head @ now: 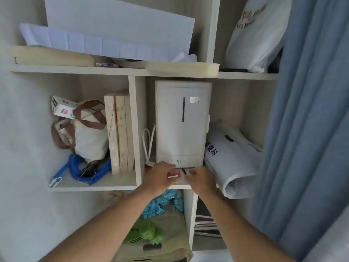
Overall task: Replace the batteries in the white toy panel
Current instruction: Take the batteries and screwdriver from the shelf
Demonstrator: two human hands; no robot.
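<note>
Both my hands reach into the middle shelf compartment, in front of a tall white appliance point(182, 121). My left hand point(159, 176) grips a small red battery pack point(173, 175) by its left end. My right hand point(201, 179) is curled just right of the pack, fingertips close to it and to a thin dark stick-like object point(184, 171) lying on the shelf point(179, 183). Whether the right hand touches either one is unclear. Another small battery pack point(106, 64) lies on the upper shelf. The white toy panel is not in view.
A rolled white bag point(232, 163) crowds the compartment's right side. A white cord point(148, 144) hangs left of the appliance. The left compartment holds a canvas bag point(86, 133), wooden boards point(120, 133) and blue cable point(88, 171). A blue curtain point(306, 110) hangs at right.
</note>
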